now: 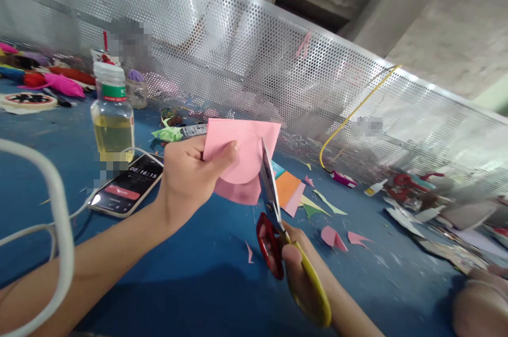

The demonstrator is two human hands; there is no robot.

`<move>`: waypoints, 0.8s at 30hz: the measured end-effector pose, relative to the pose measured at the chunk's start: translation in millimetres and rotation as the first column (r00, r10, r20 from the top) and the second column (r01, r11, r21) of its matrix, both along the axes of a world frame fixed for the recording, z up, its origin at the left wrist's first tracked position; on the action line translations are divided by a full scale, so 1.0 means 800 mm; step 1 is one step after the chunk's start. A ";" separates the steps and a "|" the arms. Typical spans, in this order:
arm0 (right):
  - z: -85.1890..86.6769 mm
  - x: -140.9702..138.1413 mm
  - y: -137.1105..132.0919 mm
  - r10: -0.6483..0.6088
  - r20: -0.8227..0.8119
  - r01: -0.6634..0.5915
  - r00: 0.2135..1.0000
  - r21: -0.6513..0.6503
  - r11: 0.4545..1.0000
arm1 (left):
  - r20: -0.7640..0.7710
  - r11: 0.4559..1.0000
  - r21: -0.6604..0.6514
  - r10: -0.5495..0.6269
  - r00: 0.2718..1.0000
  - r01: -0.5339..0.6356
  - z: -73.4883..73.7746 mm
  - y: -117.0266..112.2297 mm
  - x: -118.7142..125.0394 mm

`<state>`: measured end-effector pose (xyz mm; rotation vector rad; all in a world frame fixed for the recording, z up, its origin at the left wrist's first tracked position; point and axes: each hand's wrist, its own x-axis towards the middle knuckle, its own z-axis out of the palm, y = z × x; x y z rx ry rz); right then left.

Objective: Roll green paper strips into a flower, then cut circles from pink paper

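A left hand [186,173] pinches pink paper [246,154] above a blue table [190,268], short of the far edge lined by a perforated screen [238,51], while the right hand [294,255] grips scissors [271,197], blades at the paper's right side.

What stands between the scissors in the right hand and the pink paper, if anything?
Nothing visible does: the scissors in the right hand reach the pink paper, and the left hand grips its opposite side.
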<state>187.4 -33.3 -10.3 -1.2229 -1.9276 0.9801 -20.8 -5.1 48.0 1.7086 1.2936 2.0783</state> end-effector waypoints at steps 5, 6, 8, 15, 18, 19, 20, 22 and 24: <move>0.001 0.007 0.008 -0.006 0.127 -0.011 0.992 0.136 0.991 | 0.146 0.988 -0.087 -0.112 0.983 0.125 -0.002 0.003 0.003; 0.001 0.008 0.009 -0.004 0.137 -0.016 0.991 0.144 0.989 | 0.189 0.982 -0.100 -0.138 0.972 0.159 -0.003 0.004 0.003; 0.001 0.008 0.009 0.007 0.138 -0.025 0.990 0.127 0.992 | 0.285 0.963 -0.114 -0.202 0.937 0.242 -0.005 0.009 0.003; 0.014 0.011 0.007 0.061 0.246 -0.076 0.967 0.053 0.996 | 0.617 0.910 -0.047 -0.297 0.728 0.411 -0.003 0.026 0.000; 0.021 0.015 0.008 0.119 0.307 -0.129 0.944 0.011 0.992 | 0.694 0.931 -0.005 -0.259 0.672 0.364 0.001 0.031 -0.004; 0.022 0.016 0.009 0.139 0.308 -0.144 0.941 -0.007 0.990 | 0.712 0.938 0.016 -0.254 0.655 0.347 0.002 0.033 -0.006; 0.023 0.017 0.009 0.159 0.301 -0.158 0.940 -0.026 0.987 | 0.727 0.945 0.038 -0.249 0.640 0.324 0.003 0.035 -0.007; 0.022 0.018 0.010 0.194 0.250 -0.188 0.948 -0.048 0.981 | 0.745 0.956 0.066 -0.239 0.623 0.287 0.004 0.037 -0.010; 0.018 0.020 0.011 0.232 0.135 -0.225 0.963 -0.066 0.972 | 0.740 0.959 0.057 -0.227 0.634 0.277 0.003 0.038 -0.011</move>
